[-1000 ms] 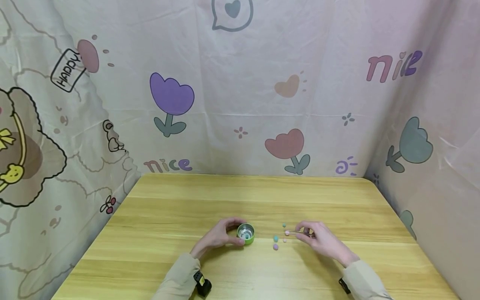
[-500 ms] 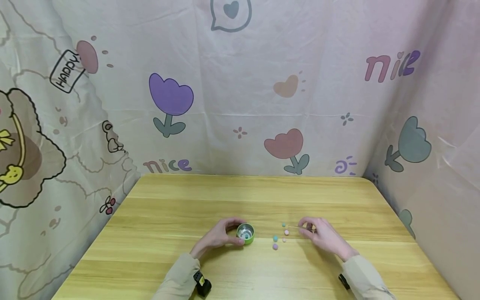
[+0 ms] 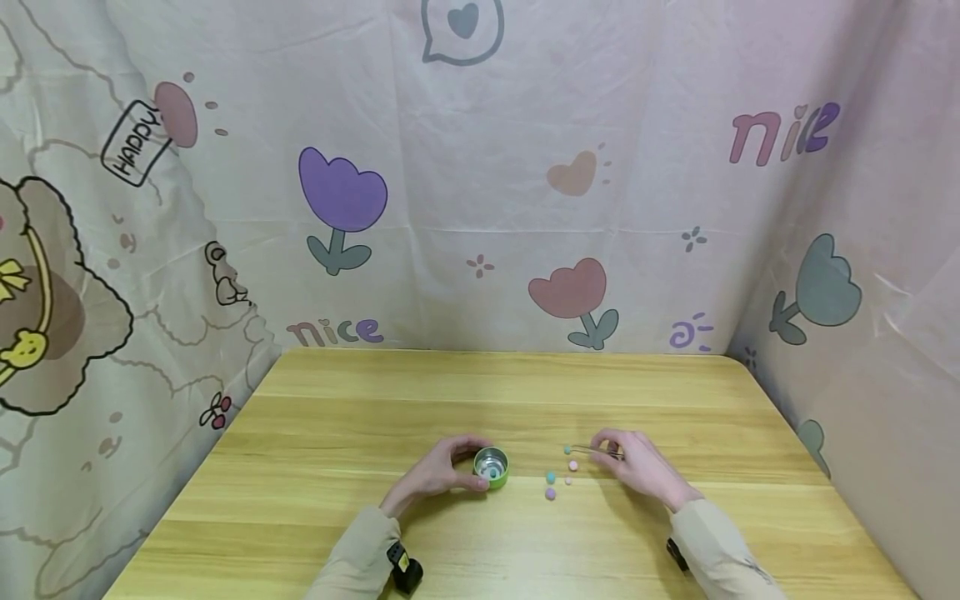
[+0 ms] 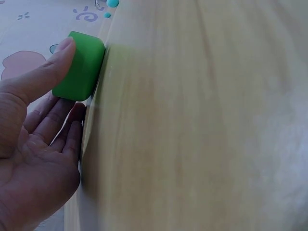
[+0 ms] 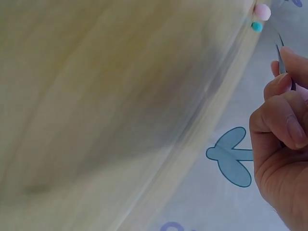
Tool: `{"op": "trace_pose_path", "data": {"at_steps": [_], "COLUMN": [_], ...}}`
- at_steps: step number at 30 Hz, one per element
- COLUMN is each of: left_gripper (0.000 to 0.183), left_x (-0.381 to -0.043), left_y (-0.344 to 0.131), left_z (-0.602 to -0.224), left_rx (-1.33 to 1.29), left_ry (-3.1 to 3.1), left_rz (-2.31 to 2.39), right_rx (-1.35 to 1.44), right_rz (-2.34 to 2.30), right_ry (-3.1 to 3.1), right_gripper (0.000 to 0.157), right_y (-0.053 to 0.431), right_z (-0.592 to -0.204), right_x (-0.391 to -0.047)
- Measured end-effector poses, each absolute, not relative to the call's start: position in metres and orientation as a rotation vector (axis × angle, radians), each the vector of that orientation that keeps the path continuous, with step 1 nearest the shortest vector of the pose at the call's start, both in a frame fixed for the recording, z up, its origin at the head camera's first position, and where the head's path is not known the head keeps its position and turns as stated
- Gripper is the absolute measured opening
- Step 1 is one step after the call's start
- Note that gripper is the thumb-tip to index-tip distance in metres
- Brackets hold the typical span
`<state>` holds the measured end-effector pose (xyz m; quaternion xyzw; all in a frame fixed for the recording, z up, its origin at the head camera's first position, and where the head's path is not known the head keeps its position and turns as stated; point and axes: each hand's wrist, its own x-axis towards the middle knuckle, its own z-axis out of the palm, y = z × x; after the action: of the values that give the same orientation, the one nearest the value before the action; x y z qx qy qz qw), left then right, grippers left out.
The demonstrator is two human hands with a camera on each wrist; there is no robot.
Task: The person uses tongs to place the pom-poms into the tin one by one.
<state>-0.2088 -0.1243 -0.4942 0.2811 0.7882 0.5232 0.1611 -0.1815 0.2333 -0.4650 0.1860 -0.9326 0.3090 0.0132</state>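
My left hand (image 3: 441, 468) holds a small round green tin (image 3: 502, 481) between thumb and fingers, its silvery inside facing up with a teal bit at the bottom. In the left wrist view the thumb lies along the side of the green tin (image 4: 83, 67). My right hand (image 3: 637, 467) pinches a pair of thin metal tweezers (image 3: 596, 451), which point left. Their tips are right at a small teal ball (image 3: 567, 450). In the right wrist view the tips of the tweezers (image 5: 280, 55) stand slightly apart, near a teal ball (image 5: 257, 27).
Between the hands lie a pink ball (image 3: 573, 466), a larger teal ball (image 3: 551, 477), a tiny pink ball (image 3: 568, 481) and a purple ball (image 3: 551, 494). The wooden table (image 3: 360, 392) meets a printed cloth (image 3: 465, 125) at the back and sides.
The tweezers were at the pink ball, drew back to the right, then came to the small teal ball farther away. My left hand and the tin have stayed put.
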Motion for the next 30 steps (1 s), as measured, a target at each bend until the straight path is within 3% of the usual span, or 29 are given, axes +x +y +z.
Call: {"op": "trace_pose_path", "data": {"at_steps": [30], "left_gripper": [0.058], "left_x": [-0.2086], "left_y": [-0.1253], "left_z": [-0.4944], "left_rx": [0.809], "left_ry": [2.260], "left_rz": [1.490], "right_rx": [0.605], "right_rz": [0.864], "right_ry": [-2.896], "right_gripper": [0.008], "right_y": [0.2237], "right_z": [-0.4693], "right_x": [-0.1865]}}
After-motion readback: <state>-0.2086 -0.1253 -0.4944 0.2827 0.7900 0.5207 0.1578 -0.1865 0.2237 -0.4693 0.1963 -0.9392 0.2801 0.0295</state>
